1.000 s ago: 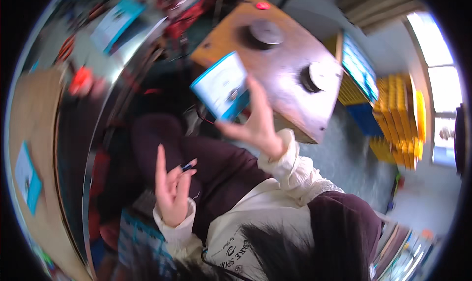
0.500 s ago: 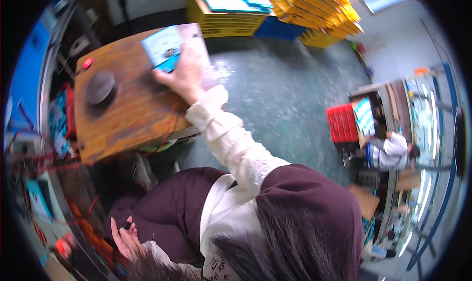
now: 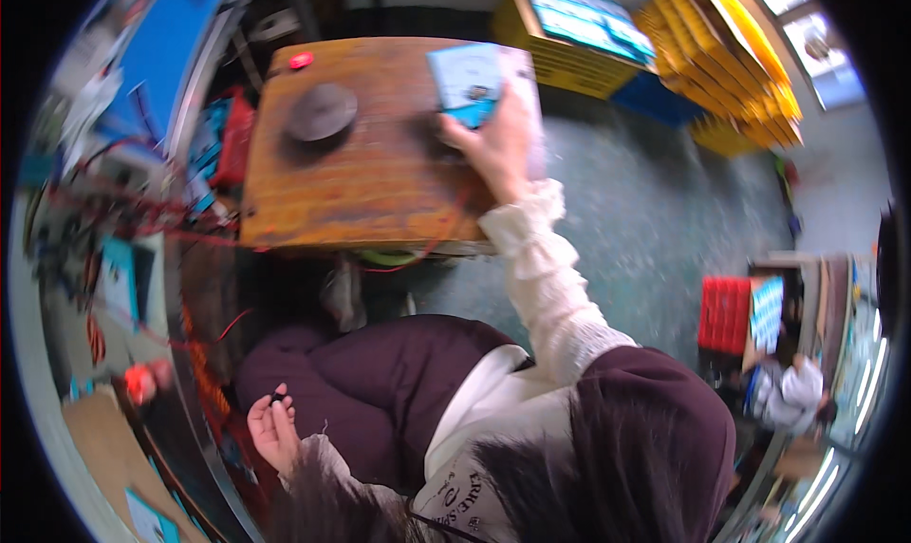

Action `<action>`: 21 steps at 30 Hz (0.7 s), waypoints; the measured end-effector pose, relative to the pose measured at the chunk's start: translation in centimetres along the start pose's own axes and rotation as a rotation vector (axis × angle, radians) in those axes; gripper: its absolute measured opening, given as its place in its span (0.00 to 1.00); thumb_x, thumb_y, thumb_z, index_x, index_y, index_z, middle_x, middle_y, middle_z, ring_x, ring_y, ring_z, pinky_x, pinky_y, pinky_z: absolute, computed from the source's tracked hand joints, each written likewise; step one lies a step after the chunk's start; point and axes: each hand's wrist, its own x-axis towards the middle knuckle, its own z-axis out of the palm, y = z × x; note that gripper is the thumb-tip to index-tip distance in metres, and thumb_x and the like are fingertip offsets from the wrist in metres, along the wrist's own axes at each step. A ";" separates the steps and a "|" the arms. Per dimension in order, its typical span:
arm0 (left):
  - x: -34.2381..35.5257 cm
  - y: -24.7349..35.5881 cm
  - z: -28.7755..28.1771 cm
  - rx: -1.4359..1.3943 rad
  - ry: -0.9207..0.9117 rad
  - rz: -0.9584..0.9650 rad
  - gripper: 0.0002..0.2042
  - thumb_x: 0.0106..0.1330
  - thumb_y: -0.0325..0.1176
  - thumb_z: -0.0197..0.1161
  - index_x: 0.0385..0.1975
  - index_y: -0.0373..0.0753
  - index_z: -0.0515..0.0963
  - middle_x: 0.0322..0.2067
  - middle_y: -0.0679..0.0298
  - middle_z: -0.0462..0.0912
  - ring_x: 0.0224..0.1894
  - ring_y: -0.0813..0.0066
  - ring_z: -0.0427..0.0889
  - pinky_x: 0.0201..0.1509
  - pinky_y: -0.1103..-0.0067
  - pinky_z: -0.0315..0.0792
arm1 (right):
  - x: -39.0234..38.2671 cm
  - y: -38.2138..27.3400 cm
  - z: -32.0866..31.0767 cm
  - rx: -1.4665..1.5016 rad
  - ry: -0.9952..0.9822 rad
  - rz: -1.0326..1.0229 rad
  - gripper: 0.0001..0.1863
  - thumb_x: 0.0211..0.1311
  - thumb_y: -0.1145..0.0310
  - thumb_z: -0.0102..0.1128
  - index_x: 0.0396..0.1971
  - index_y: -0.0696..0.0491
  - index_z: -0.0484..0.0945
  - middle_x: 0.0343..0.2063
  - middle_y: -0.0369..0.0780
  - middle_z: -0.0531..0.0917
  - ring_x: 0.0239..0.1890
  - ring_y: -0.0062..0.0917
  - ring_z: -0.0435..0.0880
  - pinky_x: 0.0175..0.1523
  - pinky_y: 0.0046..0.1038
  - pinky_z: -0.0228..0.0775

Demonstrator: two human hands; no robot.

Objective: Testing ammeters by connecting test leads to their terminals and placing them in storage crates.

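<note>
My right hand [image 3: 505, 144] reaches over the wooden table [image 3: 399, 201]. Its thumb and fingers are around the near end of a blue-and-white flat panel [image 3: 460, 68], with a small dark round detail near its lower part. Whether the panel is lifted off the tabletop I cannot tell. Down at the lower left, above my dark trousers, my left hand [image 3: 273, 434] pinches a small black piece [image 3: 277, 398] at its fingertips. Motion blurs the picture a little.
A dark round disc [image 3: 323, 113] and a small red object [image 3: 301, 61] sit on the table. Behind it stand a yellow crate [image 3: 550, 54] and stacked yellow trays [image 3: 702, 49]. At the right are a red crate [image 3: 724, 313] and another person [image 3: 788, 391]. Red cables run at the left.
The whole view has turned, so the table sits level and farther right. My right hand stays at the panel. My left hand keeps the black piece, its fingers now more curled.
</note>
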 end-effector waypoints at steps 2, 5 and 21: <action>-2.1 -1.2 -0.6 0.005 0.142 0.073 0.07 0.72 0.23 0.60 0.44 0.38 0.71 0.49 0.52 0.84 0.42 0.80 0.83 0.47 0.86 0.75 | 0.0 0.1 -0.2 -0.117 -0.037 0.026 0.54 0.43 0.47 0.79 0.61 0.71 0.65 0.51 0.57 0.77 0.55 0.49 0.76 0.62 0.41 0.67; -3.9 -2.3 -1.4 -0.007 0.204 0.081 0.07 0.71 0.24 0.62 0.43 0.39 0.72 0.48 0.53 0.85 0.41 0.81 0.83 0.47 0.86 0.74 | 0.2 0.1 0.0 -0.135 -0.019 0.015 0.57 0.40 0.44 0.78 0.63 0.69 0.63 0.52 0.56 0.76 0.57 0.48 0.73 0.65 0.44 0.61; -2.7 -1.0 0.5 -0.040 0.144 0.007 0.10 0.75 0.27 0.56 0.52 0.34 0.74 0.48 0.54 0.84 0.42 0.80 0.82 0.49 0.84 0.75 | 0.5 -0.1 -0.8 -0.107 -0.099 0.022 0.56 0.42 0.45 0.78 0.63 0.69 0.63 0.52 0.56 0.76 0.57 0.49 0.74 0.63 0.43 0.65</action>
